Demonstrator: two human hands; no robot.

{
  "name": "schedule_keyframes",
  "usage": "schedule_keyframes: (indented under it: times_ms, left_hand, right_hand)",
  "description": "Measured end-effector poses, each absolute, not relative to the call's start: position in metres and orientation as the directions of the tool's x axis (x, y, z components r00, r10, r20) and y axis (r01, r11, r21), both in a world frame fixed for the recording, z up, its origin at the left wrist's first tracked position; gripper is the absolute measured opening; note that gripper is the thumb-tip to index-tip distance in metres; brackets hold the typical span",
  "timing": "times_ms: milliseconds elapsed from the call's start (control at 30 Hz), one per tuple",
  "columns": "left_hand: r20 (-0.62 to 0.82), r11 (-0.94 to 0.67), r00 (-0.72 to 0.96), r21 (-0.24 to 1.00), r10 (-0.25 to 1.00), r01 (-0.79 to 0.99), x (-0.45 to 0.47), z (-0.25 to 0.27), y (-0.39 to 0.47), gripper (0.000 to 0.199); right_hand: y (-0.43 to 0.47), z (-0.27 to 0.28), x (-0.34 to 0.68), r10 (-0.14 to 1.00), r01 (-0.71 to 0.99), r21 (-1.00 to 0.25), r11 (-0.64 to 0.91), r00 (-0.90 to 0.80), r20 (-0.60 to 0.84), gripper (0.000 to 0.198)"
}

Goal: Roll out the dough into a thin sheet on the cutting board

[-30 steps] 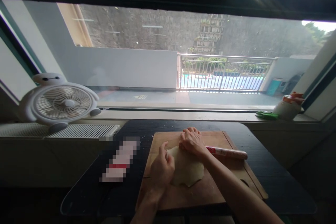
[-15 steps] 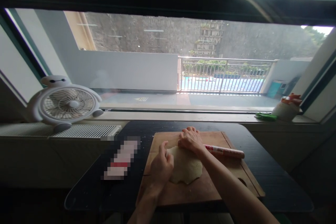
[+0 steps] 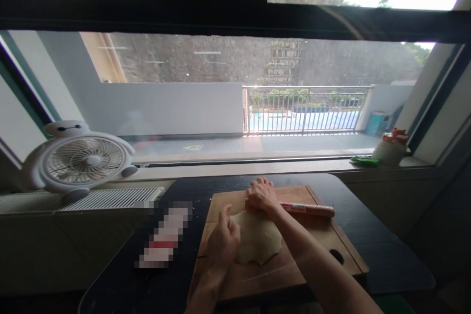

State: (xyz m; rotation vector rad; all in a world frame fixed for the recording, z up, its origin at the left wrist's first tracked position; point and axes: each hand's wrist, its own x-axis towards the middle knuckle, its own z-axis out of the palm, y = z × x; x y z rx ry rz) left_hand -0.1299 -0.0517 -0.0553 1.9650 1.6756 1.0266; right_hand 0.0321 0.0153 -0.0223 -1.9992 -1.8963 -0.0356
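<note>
A flattened sheet of pale dough (image 3: 257, 243) with an uneven edge lies on the wooden cutting board (image 3: 324, 235). Across the dough's far edge, my right hand (image 3: 262, 195) is over the left part of a rolling pin (image 3: 309, 209), its fingers bent over the far side. The pin has a shiny wrapper with a red printed label, and its other end sticks out to the right. My left hand (image 3: 223, 235) is at the left edge of the dough, index finger raised and apart from the thumb. Its other fingers are partly hidden.
The board rests on a dark table (image 3: 386, 250). A blurred-out item (image 3: 165, 235) lies left of the board. A white fan (image 3: 91, 159) stands at far left. On the windowsill at right are a pale jar (image 3: 392, 149) and a green item (image 3: 364, 161).
The view has shifted, so the scene sits slightly lower and further left. My hands and the rolling pin keep nearly the same places on the board.
</note>
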Motion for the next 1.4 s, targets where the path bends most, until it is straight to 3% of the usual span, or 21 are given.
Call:
schedule_keyframes:
  times_ms: [200,400,667,800,1000,1200,1400]
  left_hand:
    - [0.326,-0.252,0.032,0.661,0.945,0.707,-0.127,-0.051,-0.056,0.045]
    - [0.341,-0.249,0.011,0.665,0.94,0.704,-0.128,-0.054,-0.055,0.045]
    - [0.361,-0.27,-0.005,0.707,0.933,0.653,-0.128,-0.058,-0.055,0.044]
    - [0.384,-0.287,-0.03,0.738,0.923,0.611,-0.127,-0.062,-0.053,0.045]
    - [0.443,-0.314,-0.027,0.676,0.896,0.666,-0.126,-0.069,-0.046,0.044]
    - [0.46,-0.317,-0.02,0.641,0.888,0.7,-0.127,-0.062,-0.052,0.043]
    - [0.415,-0.289,-0.008,0.647,0.91,0.706,-0.129,-0.058,-0.06,0.042]
  right_hand:
    - [-0.024,-0.032,0.018,0.945,0.972,-0.231,0.042,0.037,0.326,0.036]
    - [0.008,-0.023,0.028,0.985,0.974,-0.219,-0.057,0.091,0.147,0.036]
    - [-0.012,-0.03,0.022,0.962,0.976,-0.212,0.045,0.015,0.273,0.036]
    - [-0.03,-0.031,0.017,0.961,0.976,-0.174,0.131,-0.082,0.265,0.04]
    - [0.005,-0.021,0.018,0.987,0.987,-0.159,0.017,0.009,0.159,0.039]
    - [-0.01,-0.026,0.008,0.962,0.982,-0.17,0.078,-0.029,0.272,0.043]
    - [-0.026,-0.032,0.007,0.96,0.972,-0.214,0.096,-0.034,0.277,0.046]
